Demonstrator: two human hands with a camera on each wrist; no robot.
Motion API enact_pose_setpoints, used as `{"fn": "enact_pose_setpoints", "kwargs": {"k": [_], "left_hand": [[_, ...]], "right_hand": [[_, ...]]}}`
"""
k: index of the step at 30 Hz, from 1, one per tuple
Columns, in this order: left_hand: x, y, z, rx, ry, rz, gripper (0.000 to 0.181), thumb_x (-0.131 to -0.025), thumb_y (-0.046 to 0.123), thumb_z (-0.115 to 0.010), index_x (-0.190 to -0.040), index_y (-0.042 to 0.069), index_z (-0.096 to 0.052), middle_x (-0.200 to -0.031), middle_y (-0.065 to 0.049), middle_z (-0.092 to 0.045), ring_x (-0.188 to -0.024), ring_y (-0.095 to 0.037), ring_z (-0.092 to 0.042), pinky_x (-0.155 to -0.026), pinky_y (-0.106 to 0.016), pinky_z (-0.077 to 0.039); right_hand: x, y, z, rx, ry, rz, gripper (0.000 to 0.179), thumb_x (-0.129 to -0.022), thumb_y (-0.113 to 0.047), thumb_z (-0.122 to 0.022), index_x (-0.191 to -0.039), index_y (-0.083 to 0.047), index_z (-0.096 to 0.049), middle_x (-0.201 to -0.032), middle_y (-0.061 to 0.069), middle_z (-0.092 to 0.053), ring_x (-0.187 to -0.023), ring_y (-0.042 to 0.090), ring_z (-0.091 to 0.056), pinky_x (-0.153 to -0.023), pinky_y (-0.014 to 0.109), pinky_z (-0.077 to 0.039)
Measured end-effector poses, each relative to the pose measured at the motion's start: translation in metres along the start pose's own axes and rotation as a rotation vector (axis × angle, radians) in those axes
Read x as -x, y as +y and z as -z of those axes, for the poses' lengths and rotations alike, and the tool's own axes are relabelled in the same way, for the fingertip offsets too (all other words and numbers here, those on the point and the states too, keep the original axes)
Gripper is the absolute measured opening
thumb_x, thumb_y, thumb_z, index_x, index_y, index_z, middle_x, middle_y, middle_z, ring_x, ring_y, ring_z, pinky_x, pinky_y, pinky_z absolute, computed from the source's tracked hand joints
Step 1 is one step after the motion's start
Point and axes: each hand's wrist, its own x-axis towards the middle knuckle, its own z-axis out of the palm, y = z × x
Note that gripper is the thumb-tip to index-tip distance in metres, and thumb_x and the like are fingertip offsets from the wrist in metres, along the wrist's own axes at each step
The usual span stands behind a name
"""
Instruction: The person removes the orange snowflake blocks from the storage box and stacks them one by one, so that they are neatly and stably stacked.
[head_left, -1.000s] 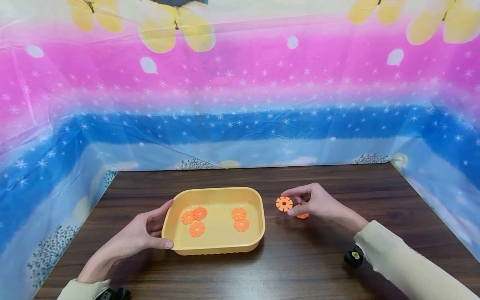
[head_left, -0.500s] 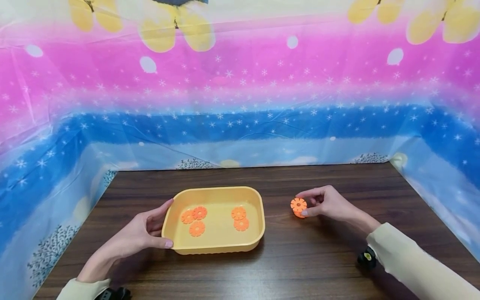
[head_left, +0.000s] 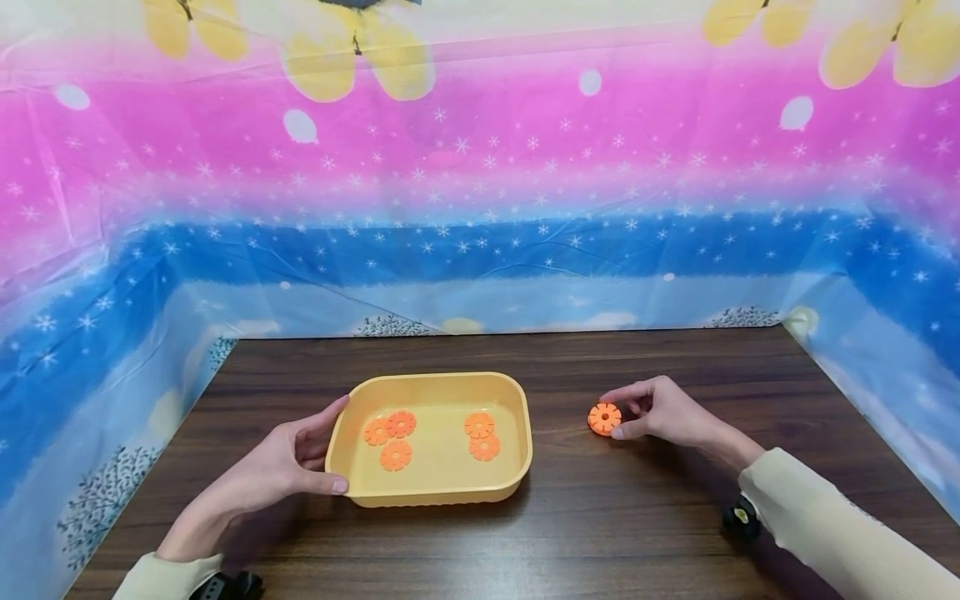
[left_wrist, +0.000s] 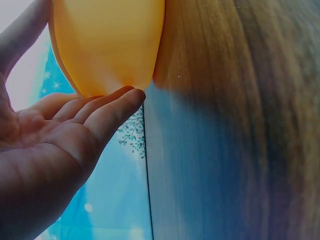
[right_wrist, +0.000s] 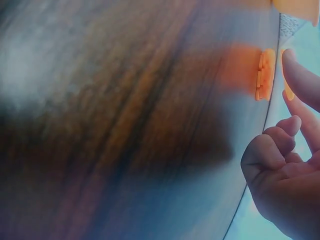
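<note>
In the head view, my left hand (head_left: pixel 277 460) spans the left end of a yellow plastic basin (head_left: pixel 429 380), thumb at the near corner and fingers at the far one. Its fingers lie along the basin's end wall (left_wrist: pixel 107 45) in the left wrist view. My right hand (head_left: pixel 666 410) pinches an orange notched disc (head_left: pixel 604 418) by its edge between thumb and index finger. Close beneath it on the tabletop are orange notched discs (right_wrist: pixel 265 75), seen edge-on in the right wrist view. The right hand's other fingers are curled in.
Inside the basin, several orange discs lie flat: a group (head_left: pixel 395 456) on the left and an overlapping pair (head_left: pixel 483 447) on the right. The dark wooden table (head_left: pixel 480 550) is walled by a patterned cloth (head_left: pixel 480 250) at the back and sides.
My right hand has moved right, away from the basin, and lowered its disc over the one on the table. The left hand and basin have stayed put.
</note>
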Motion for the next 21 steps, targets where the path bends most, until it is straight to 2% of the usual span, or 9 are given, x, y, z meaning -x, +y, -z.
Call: {"fn": "enact_pose_setpoints", "kwargs": {"k": [8, 21], "left_hand": [[0.0003, 0.0000, -0.0003, 0.005, -0.002, 0.004, 0.113, -0.085, 0.007, -0.086, -0.167, 0.004, -0.009, -0.166, -0.032, -0.020, -0.145, -0.049, -0.039, -0.104, -0.035, -0.054], [0.0002, -0.0006, 0.0002, 0.011, -0.004, 0.004, 0.113, -0.085, 0.007, -0.086, -0.167, 0.005, -0.010, -0.167, -0.031, -0.020, -0.146, -0.048, -0.038, -0.104, -0.035, -0.054]], "right_hand": [[-0.0007, 0.0022, -0.0039, 0.078, 0.016, -0.006, 0.046, -0.082, -0.015, -0.090, -0.124, -0.006, -0.077, -0.071, 0.000, -0.041, -0.067, 0.015, -0.039, -0.061, 0.026, -0.030], [0.0006, -0.0005, -0.0035, 0.118, 0.023, -0.004, 0.045, -0.082, -0.016, -0.090, -0.124, -0.007, -0.077, -0.074, 0.001, -0.042, -0.072, 0.018, -0.041, -0.063, 0.027, -0.030]]}}
